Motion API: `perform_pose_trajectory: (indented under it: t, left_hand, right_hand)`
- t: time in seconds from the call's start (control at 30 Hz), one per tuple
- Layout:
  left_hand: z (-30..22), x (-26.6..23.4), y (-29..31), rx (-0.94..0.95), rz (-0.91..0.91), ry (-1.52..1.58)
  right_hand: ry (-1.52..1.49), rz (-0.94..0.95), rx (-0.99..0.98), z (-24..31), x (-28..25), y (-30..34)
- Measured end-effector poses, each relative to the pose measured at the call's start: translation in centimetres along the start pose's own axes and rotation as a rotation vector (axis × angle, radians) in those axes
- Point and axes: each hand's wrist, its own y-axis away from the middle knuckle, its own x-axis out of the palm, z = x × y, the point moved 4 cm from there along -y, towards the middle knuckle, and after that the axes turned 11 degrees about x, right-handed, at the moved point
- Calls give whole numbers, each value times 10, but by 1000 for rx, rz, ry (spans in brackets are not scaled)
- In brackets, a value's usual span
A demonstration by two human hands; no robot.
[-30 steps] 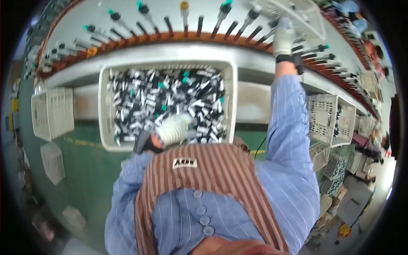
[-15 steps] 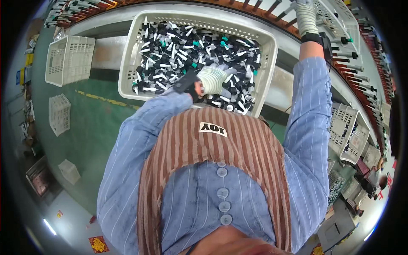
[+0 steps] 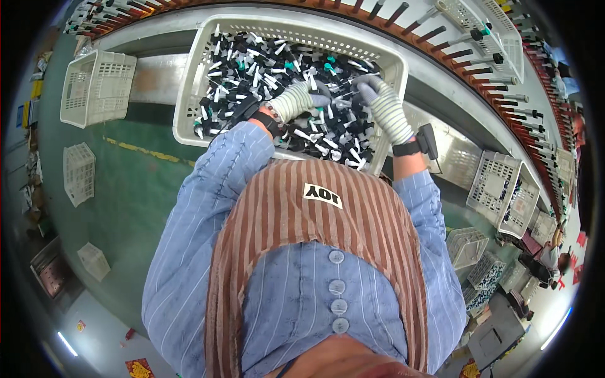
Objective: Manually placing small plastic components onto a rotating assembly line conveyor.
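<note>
- Hiding part of the crate's near rim, the brown striped fabric apron [image 3: 309,220] spreads over a blue pinstriped shirt [image 3: 271,296].
- The left hand [image 3: 297,102], in a pale striped glove with grey fingertips, is partly curled, thumb apart; I cannot tell whether it grips anything.
- The right hand [image 3: 387,114], gloved alike, bends its fingers inward, half closed; anything between them is too small to make out.
- Small black, white and green plastic parts [image 3: 246,72] lie heaped under both hands in the off-white slotted plastic crate [image 3: 392,66]; the lower layers are hidden.
- Green floor [image 3: 138,208] with a worn yellow stripe [image 3: 145,150] shows at left.
- Beyond the crate, dark rods [image 3: 463,54] line a curving reddish-brown rail [image 3: 427,47].
- At far right, a person [image 3: 553,259] appears tiny and warped.
</note>
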Motion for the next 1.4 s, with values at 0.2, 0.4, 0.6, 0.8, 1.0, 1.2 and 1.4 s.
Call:
perform_pose_trajectory:
  t: [0.2, 0.4, 0.6, 0.8, 1.0, 1.2, 1.4]
  left_hand:
    - [-2, 3, -10, 269, -17, 661]
    - [-15, 18, 10, 544, -156, 505]
    - [-11, 32, 10, 105, 119, 1341]
    - [-21, 22, 24, 1066, -148, -254]
    - [13, 32, 8, 164, -156, 707]
    - [-7, 34, 11, 738, -16, -216]
    - [20, 23, -3, 575, -2, 248]
  right_hand:
    - [55, -53, -284, 38, 26, 30]
    - [271, -173, -547, 56, 28, 29]
    - [444, -228, -500, 46, 33, 22]
    - [-49, -221, -175, 24, 18, 26]
    - [362, -47, -221, 38, 15, 39]
    - [826, -109, -387, 43, 28, 39]
    - [346, -529, -288, 68, -59, 15]
